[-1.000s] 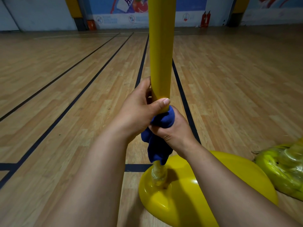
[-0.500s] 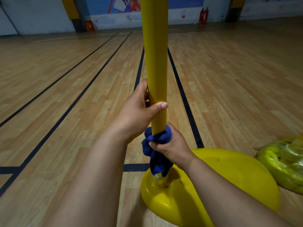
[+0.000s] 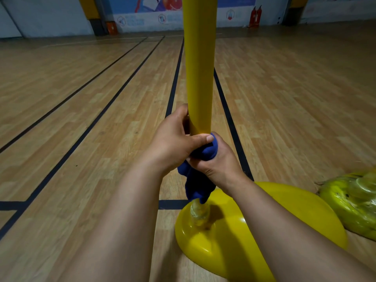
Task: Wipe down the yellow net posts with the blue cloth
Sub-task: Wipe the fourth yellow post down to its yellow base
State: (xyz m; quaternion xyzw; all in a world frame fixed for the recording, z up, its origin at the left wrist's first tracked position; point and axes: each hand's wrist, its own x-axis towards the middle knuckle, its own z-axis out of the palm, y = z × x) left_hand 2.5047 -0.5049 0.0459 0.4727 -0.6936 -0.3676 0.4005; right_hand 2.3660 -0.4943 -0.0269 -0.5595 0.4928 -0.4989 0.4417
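A yellow net post (image 3: 199,78) rises upright from a round yellow base (image 3: 284,216) on the wooden court floor. My left hand (image 3: 173,141) grips the post, its thumb lying across the front. Directly below it my right hand (image 3: 215,161) wraps the blue cloth (image 3: 198,184) around the post and grips it. The loose end of the cloth hangs down toward the base. Clear plastic wrap (image 3: 198,214) clings to the foot of the post where it meets the base.
A second yellow base in clear plastic wrap (image 3: 354,202) lies on the floor at the right. Black court lines (image 3: 175,78) run away across the floor. Two red fire extinguishers (image 3: 255,16) stand at the far wall beside banners.
My right hand slid the cloth down the post and has now brought it back up against my left hand. My left hand kept its grip on the post.
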